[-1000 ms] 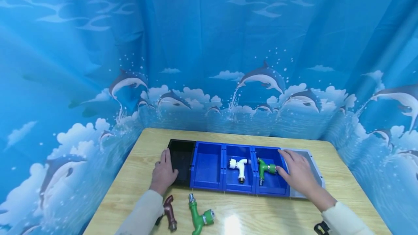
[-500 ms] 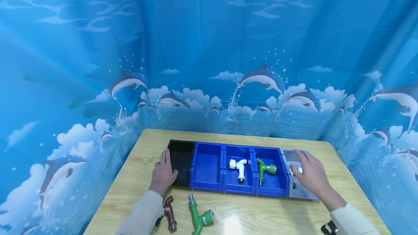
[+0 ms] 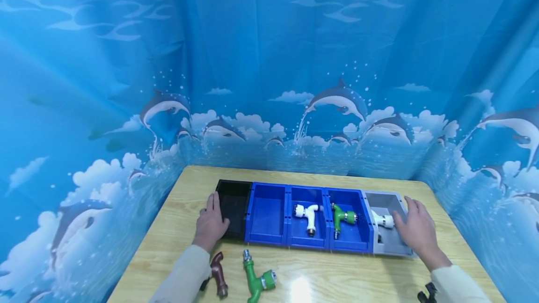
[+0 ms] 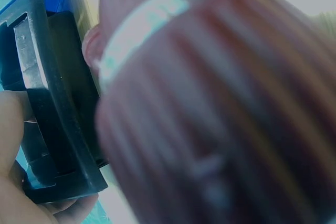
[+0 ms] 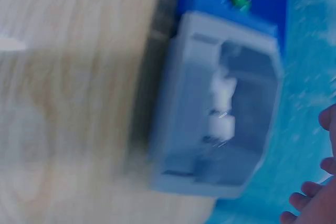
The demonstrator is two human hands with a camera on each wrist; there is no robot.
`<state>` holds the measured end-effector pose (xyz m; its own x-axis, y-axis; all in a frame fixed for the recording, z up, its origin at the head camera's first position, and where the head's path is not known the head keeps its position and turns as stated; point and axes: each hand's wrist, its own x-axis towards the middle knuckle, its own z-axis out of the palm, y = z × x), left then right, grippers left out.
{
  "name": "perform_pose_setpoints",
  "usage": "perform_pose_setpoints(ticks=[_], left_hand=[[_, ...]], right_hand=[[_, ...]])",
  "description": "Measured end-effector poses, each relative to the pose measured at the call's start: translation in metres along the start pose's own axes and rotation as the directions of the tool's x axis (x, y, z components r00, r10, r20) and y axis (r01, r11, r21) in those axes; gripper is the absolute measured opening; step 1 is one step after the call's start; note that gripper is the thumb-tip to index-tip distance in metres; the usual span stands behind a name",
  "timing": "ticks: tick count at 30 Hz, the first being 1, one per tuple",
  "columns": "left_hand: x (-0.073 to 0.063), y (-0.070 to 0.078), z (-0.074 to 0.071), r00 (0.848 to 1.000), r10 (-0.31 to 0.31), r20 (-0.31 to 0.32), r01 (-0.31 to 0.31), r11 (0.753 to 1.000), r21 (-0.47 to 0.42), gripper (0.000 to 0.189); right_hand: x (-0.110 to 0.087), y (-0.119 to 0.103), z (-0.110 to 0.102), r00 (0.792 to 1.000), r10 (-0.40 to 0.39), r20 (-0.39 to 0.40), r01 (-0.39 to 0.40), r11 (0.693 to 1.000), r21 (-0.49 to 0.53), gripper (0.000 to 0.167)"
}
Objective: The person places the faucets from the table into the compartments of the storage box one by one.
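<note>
My left hand (image 3: 210, 221) grips the black bin (image 3: 234, 202) at its left end. In the left wrist view the thumb (image 4: 9, 124) lies over the bin's wall, with fingers beneath. My right hand (image 3: 418, 228) is at the right side of the grey bin (image 3: 396, 241), fingers spread. The right wrist view shows its fingertips apart from that bin. A white tap (image 3: 385, 221) lies in the grey bin, a green tap (image 3: 345, 218) and a white tap (image 3: 310, 216) in two blue bins. A maroon tap (image 4: 210, 103) looms large in the left wrist view.
Between the black bin and the white tap's bin is a blue bin (image 3: 268, 214) with nothing in it. On the wooden table (image 3: 337, 279) in front lie the maroon tap (image 3: 219, 275) and another green tap (image 3: 257, 279). A dolphin-print curtain (image 3: 269, 83) hangs behind.
My right hand has moved rightward from over the blue bin with the green tap, across the grey bin to its right side, uncovering the white tap there. The left hand stays put.
</note>
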<state>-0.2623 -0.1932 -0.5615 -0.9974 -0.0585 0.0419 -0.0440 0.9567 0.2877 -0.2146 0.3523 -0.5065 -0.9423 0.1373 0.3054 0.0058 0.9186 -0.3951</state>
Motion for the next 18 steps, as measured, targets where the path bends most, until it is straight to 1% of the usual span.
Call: perform_pose_setpoints(ticks=[3, 6, 11, 15, 18], left_hand=[[0.000, 0.001, 0.000, 1.000, -0.001, 0.002, 0.001, 1.000, 0.006, 0.098], [0.000, 0.001, -0.001, 1.000, -0.003, 0.006, 0.003, 1.000, 0.004, 0.098], [-0.001, 0.002, -0.001, 1.000, -0.010, -0.004, 0.010, 1.000, 0.000, 0.098], [0.000, 0.003, -0.001, 1.000, -0.016, -0.003, 0.016, 1.000, 0.003, 0.097], [-0.001, 0.002, -0.001, 1.000, -0.016, 0.001, 0.016, 1.000, 0.002, 0.097]], right_hand=[[-0.001, 0.012, 0.003, 0.995, 0.098, 0.032, -0.099, 0.995, 0.034, 0.061], [-0.003, 0.020, 0.005, 0.982, 0.173, 0.074, -0.178, 0.982, 0.058, 0.063], [-0.001, 0.026, 0.010, 0.960, 0.243, 0.141, -0.253, 0.966, 0.058, 0.067], [0.000, 0.029, 0.014, 0.929, 0.311, 0.199, -0.323, 0.946, 0.033, 0.069], [0.000, 0.031, 0.018, 0.913, 0.334, 0.234, -0.350, 0.936, 0.029, 0.070]])
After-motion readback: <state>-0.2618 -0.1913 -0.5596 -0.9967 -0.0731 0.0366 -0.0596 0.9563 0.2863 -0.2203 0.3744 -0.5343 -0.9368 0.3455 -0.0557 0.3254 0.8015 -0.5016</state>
